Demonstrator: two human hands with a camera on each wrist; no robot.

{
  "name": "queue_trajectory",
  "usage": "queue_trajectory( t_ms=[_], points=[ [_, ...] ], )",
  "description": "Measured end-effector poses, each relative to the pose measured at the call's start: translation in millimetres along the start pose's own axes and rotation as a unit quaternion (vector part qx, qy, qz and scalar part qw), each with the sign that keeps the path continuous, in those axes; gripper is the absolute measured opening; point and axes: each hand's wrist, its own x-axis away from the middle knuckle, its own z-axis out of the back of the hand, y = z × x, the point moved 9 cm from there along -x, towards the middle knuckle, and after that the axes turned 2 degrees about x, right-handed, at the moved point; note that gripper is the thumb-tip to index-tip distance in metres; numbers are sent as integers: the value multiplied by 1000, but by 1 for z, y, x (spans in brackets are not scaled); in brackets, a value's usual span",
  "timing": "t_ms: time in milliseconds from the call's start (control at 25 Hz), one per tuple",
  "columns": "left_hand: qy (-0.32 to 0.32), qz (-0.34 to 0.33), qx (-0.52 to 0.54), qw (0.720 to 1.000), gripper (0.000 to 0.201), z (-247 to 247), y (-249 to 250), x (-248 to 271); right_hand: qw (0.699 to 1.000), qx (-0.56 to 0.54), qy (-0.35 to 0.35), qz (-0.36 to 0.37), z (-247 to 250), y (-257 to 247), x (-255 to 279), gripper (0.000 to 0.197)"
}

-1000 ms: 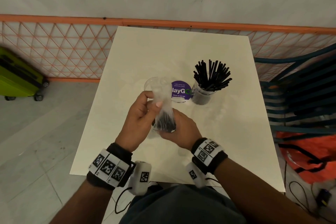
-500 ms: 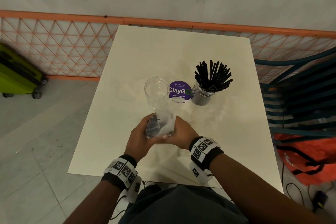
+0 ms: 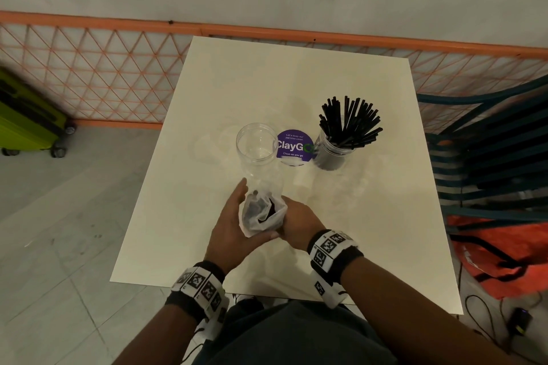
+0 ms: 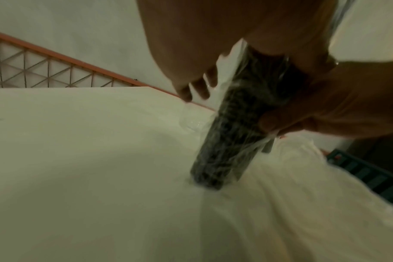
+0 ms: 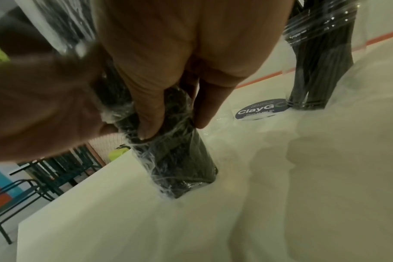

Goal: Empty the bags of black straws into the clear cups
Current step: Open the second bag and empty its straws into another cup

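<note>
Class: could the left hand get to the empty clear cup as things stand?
Probably yes: the empty cup stands just beyond the left hand with bare table between, but that hand is steadying the bag of straws.

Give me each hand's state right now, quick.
Left hand: fingers straight, cupping the bag of straws.
Right hand: gripping the same bag, fingers curled round it.

Black, purple and orange around a cream square tabletop [image 3: 296, 80]

Black plastic straws [image 3: 350, 121] fill a clear plastic cup [image 3: 330, 154]; round purple sticker [image 3: 293, 145] (white lettering); orange diamond-lattice fence [image 3: 89, 68]; lime-green hard-shell suitcase [image 3: 26, 118].
</note>
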Motion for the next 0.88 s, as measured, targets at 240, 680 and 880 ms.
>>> queue_trajectory(
  t_ms=[240,680,880],
  points=[
    [-20,29,-22,999,38,-7,13,-4,998,-60,24,-10,6,-1,1,65],
    [-15,90,-63,994,66,-16,-11,-8,998,25,-13,-53,2,12,0,78],
    [-29,43,15,999,100,-17,8,-11,996,73,-26,-50,7,6,8,51]
  ],
)
